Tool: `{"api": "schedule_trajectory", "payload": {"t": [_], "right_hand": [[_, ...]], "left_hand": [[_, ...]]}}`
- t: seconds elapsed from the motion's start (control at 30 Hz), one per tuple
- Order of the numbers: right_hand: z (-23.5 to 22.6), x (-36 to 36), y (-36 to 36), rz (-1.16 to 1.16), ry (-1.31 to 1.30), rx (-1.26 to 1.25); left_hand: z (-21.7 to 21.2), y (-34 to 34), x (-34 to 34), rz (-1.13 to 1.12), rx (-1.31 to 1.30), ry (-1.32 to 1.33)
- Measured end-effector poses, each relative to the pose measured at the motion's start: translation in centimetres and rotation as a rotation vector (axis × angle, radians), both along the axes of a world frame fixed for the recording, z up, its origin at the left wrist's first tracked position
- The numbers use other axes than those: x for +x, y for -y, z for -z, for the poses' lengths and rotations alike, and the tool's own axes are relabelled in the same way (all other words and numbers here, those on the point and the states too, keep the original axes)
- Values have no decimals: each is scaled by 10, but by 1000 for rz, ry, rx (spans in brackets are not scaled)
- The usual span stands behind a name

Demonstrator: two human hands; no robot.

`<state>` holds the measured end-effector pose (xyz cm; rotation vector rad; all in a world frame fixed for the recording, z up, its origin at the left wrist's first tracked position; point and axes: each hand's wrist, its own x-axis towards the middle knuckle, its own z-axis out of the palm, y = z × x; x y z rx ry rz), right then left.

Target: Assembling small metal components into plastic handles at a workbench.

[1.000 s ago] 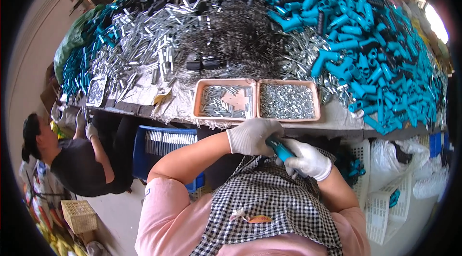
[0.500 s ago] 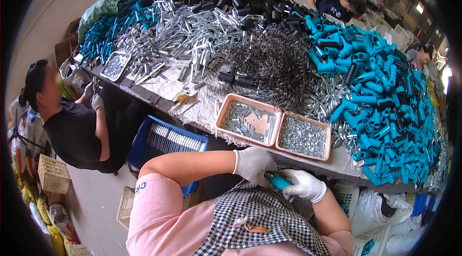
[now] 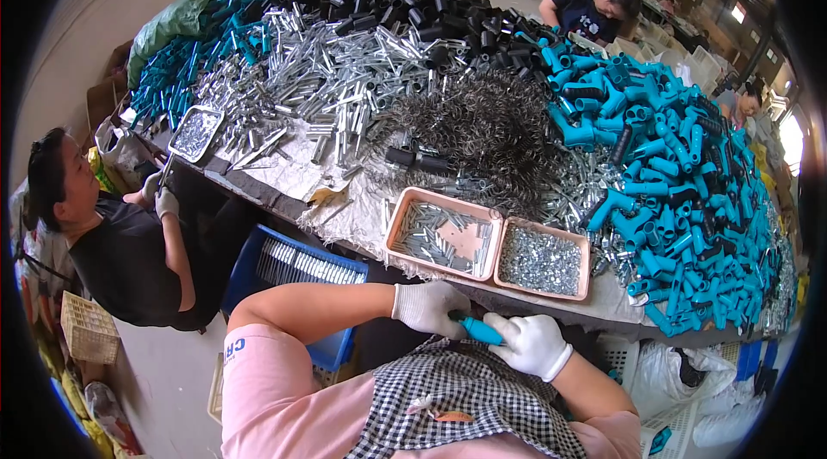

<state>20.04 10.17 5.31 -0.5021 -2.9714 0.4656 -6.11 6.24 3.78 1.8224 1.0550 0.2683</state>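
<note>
The teal handle (image 3: 481,331) sits between both gloved hands, above the checked apron (image 3: 508,407), before the surface (image 3: 250,186). The left grip (image 3: 433,310) curls round one end, the right grip (image 3: 530,345) round the other. Probably light, stiff, smooth plastic, slippery but sturdy; its exposed middle seems a sound hold.

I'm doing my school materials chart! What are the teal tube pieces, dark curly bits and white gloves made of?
Teal tube pieces: probably plastic, smooth and slightly shiny.
Dark curly bits: likely metal wire, thin and springy-looking, with small glints.
White gloves: seemingly knitted cloth, dull, with ribbed-looking cuffs.
</note>
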Motion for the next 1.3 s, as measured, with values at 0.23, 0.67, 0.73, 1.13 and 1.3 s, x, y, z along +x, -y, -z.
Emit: {"api": "schedule_trajectory", "payload": {"t": [0.23, 0.67, 0.73, 1.13, 1.3], "right_hand": [[7, -28, -13, -72, -222, -621], [32, -40, -14, 256, -832, -2202], [33, -39, -11, 269, -825, -2195], [35, -39, 10, 112, -684, -2511], [32, -44, 24, 94, -682, -2428]], "left_hand": [[-30, -12, -9, 69, 379, -132], [26, -161, -167, -1137, 115, -643], [42, -168, -168, -1207, 271, -493], [19, -42, -91, -659, 14, 878], [16, -9, -43, -459, -162, 904]]}}
